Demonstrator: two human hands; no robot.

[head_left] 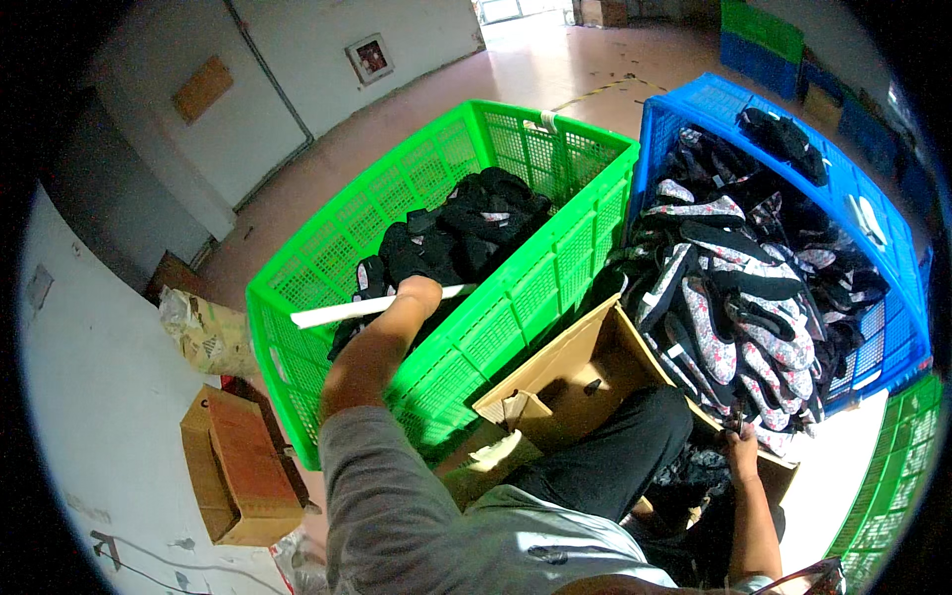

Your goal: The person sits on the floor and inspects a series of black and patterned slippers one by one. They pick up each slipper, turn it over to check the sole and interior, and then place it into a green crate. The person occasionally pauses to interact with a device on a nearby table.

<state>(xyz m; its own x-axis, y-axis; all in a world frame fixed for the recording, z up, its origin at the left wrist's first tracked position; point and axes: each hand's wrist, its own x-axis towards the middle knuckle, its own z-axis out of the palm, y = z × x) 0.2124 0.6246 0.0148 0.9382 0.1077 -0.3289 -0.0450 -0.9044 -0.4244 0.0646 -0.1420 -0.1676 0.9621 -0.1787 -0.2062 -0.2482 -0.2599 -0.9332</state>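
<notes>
My left arm reaches over a green plastic crate, and my left hand is down among black shoes in it. A long white strip passes by this hand; the fingers are hidden, so whether they grip anything does not show. At the right, my right hand is closed around a small dark thing, too small to make out. It is close to the lower edge of a heap of black slip-on shoes with flowered insoles, piled in a blue plastic crate.
An open cardboard box stands between the crates and my knees. Another cardboard box and a wrapped sack are at the left by the white wall. One black shoe lies on the blue crate's far side. A green crate is at the lower right.
</notes>
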